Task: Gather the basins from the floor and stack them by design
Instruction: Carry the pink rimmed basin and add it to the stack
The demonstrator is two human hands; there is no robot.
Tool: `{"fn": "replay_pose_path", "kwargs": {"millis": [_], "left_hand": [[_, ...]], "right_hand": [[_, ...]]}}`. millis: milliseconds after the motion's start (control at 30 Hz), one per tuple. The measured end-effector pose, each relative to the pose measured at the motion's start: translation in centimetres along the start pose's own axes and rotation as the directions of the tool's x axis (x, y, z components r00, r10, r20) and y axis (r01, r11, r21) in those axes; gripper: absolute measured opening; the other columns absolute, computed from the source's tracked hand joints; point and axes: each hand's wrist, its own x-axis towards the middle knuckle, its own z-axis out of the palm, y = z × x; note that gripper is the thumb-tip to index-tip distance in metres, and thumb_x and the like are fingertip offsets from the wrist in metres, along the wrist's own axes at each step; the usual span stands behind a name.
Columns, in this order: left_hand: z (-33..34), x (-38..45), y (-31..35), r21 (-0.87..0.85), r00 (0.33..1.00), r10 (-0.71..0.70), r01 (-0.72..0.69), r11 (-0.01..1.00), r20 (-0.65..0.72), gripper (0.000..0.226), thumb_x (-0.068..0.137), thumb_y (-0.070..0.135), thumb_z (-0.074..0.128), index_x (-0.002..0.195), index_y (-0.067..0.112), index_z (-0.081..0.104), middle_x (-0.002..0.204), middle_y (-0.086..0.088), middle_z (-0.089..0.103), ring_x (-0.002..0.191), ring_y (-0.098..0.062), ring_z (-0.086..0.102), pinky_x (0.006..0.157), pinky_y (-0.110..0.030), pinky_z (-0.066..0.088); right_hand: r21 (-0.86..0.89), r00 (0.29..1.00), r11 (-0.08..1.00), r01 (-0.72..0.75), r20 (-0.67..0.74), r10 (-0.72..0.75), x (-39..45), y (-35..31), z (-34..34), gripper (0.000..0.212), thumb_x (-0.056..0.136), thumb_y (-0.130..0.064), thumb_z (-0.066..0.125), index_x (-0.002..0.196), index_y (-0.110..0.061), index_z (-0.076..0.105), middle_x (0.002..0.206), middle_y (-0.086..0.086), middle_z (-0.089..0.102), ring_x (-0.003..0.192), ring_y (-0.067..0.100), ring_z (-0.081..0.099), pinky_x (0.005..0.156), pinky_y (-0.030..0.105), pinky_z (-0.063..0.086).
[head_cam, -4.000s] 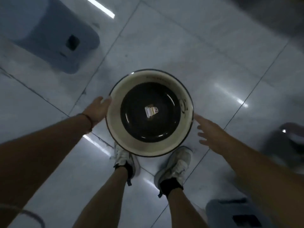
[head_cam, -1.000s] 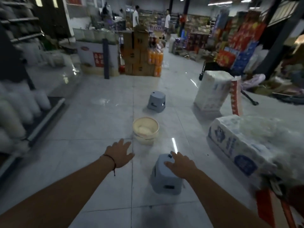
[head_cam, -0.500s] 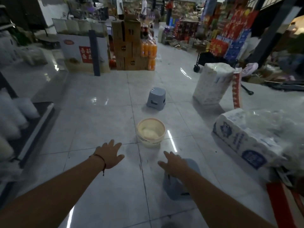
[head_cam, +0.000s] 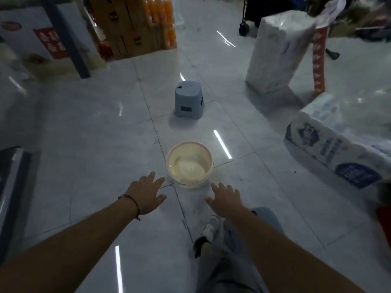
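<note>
We're looking down at a cream basin (head_cam: 189,165) sitting upright on the tiled floor (head_cam: 84,166). Our left hand (head_cam: 146,194) reaches out just short of the basin on its left, fingers spread and holding nothing. Our right hand (head_cam: 225,199) hovers just short of the basin on its right, fingers also straight and empty. Neither touches the rim. Beyond the basin stands a grey stool (head_cam: 189,102), well apart from it. To the basin's right lie wrapped paper packs (head_cam: 334,153). Nearer us than the basin, one white shoe (head_cam: 208,229) shows.
</note>
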Motion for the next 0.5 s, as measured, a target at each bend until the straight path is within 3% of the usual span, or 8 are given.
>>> {"fn": "replay_pose_path", "kwargs": {"millis": [267,500], "left_hand": [[-3.3,22.0,-3.4,-0.163,0.990,0.037,-0.015,0.987,0.134,0.069,0.098,0.057,0.036,0.156,0.026,0.015,0.164,-0.010,0.008,0.146,-0.029,0.024,0.115,-0.043,0.029],[6.7,43.4,-10.3,-0.077,0.960,0.055,-0.035,0.996,0.276,0.075,0.097,0.059,0.035,0.157,0.025,0.007,0.164,-0.012,0.006,0.146,-0.029,0.023,0.116,-0.044,0.028]], "right_hand": [[0.047,0.981,0.991,-0.124,0.153,0.116,19.2,2.6,-4.9,0.066,0.098,-0.056,0.032,0.155,-0.026,0.014,0.162,0.005,0.017,0.146,0.031,0.019,0.119,0.049,0.015],[0.078,0.952,0.981,-0.177,0.266,0.151,35.9,5.0,3.4,0.064,0.099,-0.056,0.030,0.155,-0.030,0.014,0.163,0.003,0.012,0.149,0.029,0.015,0.120,0.049,0.015]]}}
